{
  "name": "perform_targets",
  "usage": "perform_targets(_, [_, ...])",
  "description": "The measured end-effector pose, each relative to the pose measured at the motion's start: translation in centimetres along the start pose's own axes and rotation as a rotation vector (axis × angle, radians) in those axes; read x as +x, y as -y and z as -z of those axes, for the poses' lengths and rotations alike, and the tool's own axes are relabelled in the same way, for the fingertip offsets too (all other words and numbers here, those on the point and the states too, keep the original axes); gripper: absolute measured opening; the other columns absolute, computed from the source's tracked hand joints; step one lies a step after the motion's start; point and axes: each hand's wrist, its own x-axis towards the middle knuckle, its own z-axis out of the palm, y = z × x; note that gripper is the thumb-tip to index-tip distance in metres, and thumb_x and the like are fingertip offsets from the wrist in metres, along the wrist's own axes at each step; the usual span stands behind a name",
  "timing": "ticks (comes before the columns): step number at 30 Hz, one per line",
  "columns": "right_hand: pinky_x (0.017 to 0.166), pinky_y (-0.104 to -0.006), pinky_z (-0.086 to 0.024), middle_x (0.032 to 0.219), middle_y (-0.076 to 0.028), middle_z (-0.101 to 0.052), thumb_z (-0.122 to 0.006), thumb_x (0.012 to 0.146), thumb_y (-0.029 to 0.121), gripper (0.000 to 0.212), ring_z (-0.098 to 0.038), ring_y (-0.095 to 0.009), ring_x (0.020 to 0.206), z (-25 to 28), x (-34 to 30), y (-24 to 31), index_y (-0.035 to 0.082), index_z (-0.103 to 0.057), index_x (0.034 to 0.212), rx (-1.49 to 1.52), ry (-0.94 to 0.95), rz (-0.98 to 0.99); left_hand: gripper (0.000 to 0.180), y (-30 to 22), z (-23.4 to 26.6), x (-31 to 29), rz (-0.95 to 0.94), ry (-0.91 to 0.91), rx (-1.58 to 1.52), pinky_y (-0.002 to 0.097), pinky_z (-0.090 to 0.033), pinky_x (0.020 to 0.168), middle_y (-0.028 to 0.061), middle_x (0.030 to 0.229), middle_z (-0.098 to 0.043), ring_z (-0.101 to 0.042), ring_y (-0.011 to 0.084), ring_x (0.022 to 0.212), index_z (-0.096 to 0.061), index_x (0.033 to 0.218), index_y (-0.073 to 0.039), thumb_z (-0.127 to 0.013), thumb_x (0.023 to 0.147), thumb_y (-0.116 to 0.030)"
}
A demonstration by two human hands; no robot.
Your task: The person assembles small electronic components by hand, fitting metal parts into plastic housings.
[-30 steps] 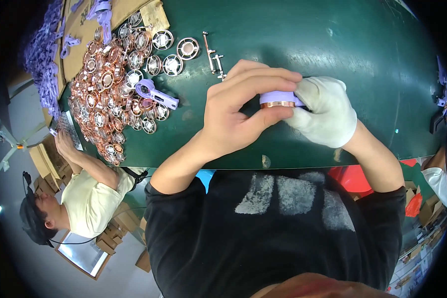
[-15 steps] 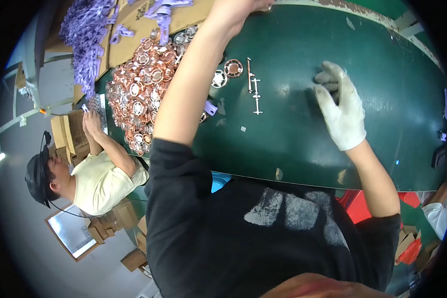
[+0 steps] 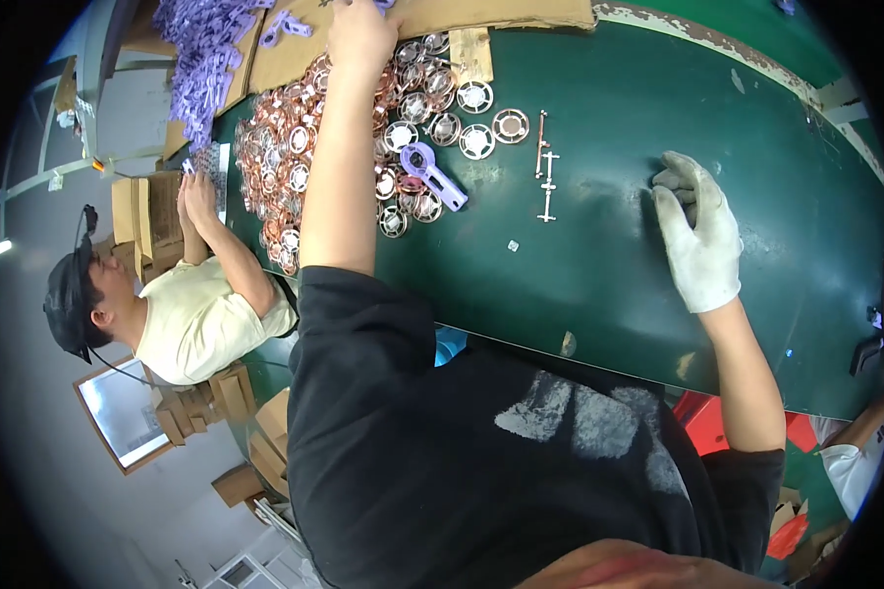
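My bare left hand (image 3: 361, 39) reaches to the far left, over the cardboard at the top edge. Its fingertips are partly cut off there, close to purple plastic parts, so its grip is unclear. White-gloved, my right hand (image 3: 699, 236) hovers over or rests on the green table, fingers loosely curled and thumb apart, with nothing visible in it. Beneath my left forearm spreads a heap of copper and silver spoked discs (image 3: 300, 142). A purple plastic part with a ring end (image 3: 434, 177) lies at the heap's right side. Thin metallic sprue strips (image 3: 548, 187) lie between that part and my right hand.
The green table (image 3: 599, 285) has a worn far rim. A purple pile (image 3: 201, 59) and a cardboard sheet (image 3: 521, 12) lie far left. One loose copper disc (image 3: 511, 126) sits beside silver ones. A person in a cap (image 3: 201, 314) works at the left; another person's sleeve (image 3: 850, 471) shows right.
My left hand has swung left from the table's far edge to the cardboard and purple parts. The view has shifted, uncovering the discs and purple ring part. My right hand keeps its pose.
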Motion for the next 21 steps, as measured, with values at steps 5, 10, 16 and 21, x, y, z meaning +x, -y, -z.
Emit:
perform_targets(5, [0.084,-0.0305,-0.054,0.103,-0.009,-0.069,-0.064,0.093,0.008,0.035,-0.066,-0.017,0.086,-0.1,0.1,-0.3,0.002,-0.063,0.128,0.026,-0.002,-0.035,0.05,2.2,-3.4,0.0,-0.06,-0.135,-0.015,0.05,-0.054,0.085,0.0263,0.1,-0.07,-0.067,0.0444,0.093,-0.06,0.121,0.005,-0.077,0.084,-0.024])
perform_targets(10, [0.085,-0.0301,-0.054,0.103,-0.009,-0.07,-0.064,0.094,0.008,0.036,-0.066,-0.016,0.088,-0.1,0.1,-0.5,0.002,-0.062,0.129,0.066,0.02,-0.047,0.053,1.7,-1.9,-0.2,0.085,-0.03,0.119,0.0495,-0.056,0.08,0.0269,0.097,-0.07,-0.069,0.0429,0.086,-0.062,0.114,0.008,-0.08,0.082,-0.031])
perform_targets(16, [0.084,-0.0293,-0.053,0.102,-0.008,-0.07,-0.065,0.093,0.008,0.035,-0.066,-0.016,0.088,-0.1,0.4,0.5,0.002,-0.063,0.128,0.032,0.036,-0.063,0.04,5.3,-3.4,0.5,0.117,-0.081,-0.203,0.0441,-0.056,0.076,0.0228,0.086,-0.072,-0.071,0.0355,0.08,-0.065,0.112,0.004,-0.078,0.084,-0.02])
perform_targets(21, [0.089,-0.0318,-0.053,0.115,-0.013,-0.067,-0.072,0.086,0.012,0.049,-0.066,-0.022,0.102,0.6,0.0,1.3,0.002,-0.06,0.132,-0.058,0.104,0.027,0.027,-7.8,7.0,-4.7,0.098,0.064,-0.948,0.0281,-0.051,0.064,0.0046,0.072,-0.065,-0.064,0.0139,0.07,-0.071,0.104,0.0,-0.07,0.096,-0.026])
